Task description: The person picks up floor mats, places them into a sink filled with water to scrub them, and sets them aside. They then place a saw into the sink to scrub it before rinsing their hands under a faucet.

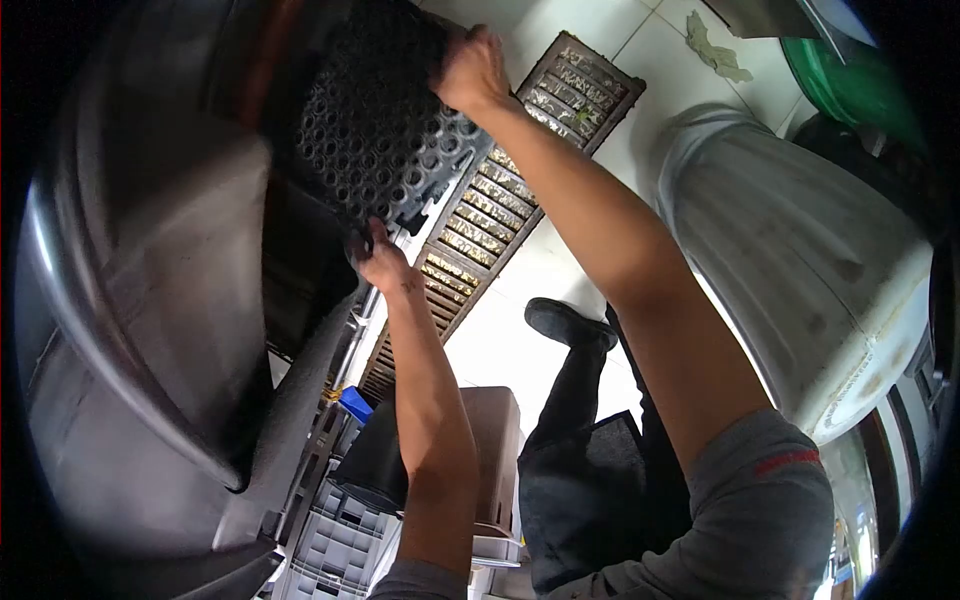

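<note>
A black rubber floor mat (375, 130) full of round holes spans the upper middle of the head view, partly in shadow. My right hand (472, 72) is closed on its far right edge, with the fingertips hidden. At the near corner of the mat, my left hand (383, 262) grips the edge, thumb up; some of its fingers are out of sight. Just right of the mat runs a slatted drain grate (482, 222) set in the floor, with pale scraps caught between its bars.
To the left stands a metal unit with a rounded rail (85, 310). A large whitish bin (800, 240) is on the right, a green tub (850, 85) behind it. Below are a brown bin (492, 450) and grey crates (335, 550). A limp scrap (715, 50) lies on the tiles.
</note>
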Available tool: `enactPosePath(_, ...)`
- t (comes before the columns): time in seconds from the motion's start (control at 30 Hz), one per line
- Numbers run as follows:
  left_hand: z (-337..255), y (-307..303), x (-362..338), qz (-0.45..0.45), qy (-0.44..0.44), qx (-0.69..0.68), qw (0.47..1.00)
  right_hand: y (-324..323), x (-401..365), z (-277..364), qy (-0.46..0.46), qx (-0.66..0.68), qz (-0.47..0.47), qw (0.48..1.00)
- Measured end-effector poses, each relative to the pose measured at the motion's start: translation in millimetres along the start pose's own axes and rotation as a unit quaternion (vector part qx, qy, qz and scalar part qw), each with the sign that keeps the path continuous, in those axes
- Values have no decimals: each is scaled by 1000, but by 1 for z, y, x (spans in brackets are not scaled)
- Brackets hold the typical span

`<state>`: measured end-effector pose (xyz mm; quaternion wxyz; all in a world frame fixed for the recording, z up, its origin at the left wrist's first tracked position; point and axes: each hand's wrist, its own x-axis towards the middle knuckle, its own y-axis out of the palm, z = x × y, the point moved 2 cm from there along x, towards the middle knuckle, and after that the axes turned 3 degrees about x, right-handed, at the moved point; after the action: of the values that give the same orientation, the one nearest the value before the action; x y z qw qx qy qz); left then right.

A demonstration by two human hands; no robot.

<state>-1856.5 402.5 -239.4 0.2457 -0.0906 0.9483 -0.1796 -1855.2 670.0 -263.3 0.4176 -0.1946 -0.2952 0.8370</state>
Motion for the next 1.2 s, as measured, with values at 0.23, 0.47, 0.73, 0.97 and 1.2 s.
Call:
enactPosePath(0.23,56,2,36,131,185,-16,974,55,27,-21,-34,-145,-11,989)
enactPosePath(0.47,66,-19,53,142,5,269,952,28,29,-1,-122,-55,164,977)
enactPosePath(0.73,0,-83,-72,179,83,498,844,-92,-119,11,-9,-47,171,984)
enactPosePath(0.97,-204,-209,-277,299,180,359,865,-259,-254,74,-1,-18,149,989)
enactPosePath(1.2,-419,-334,-258,-49,337,212,916,-425,-147,352,-139,199,88,966)
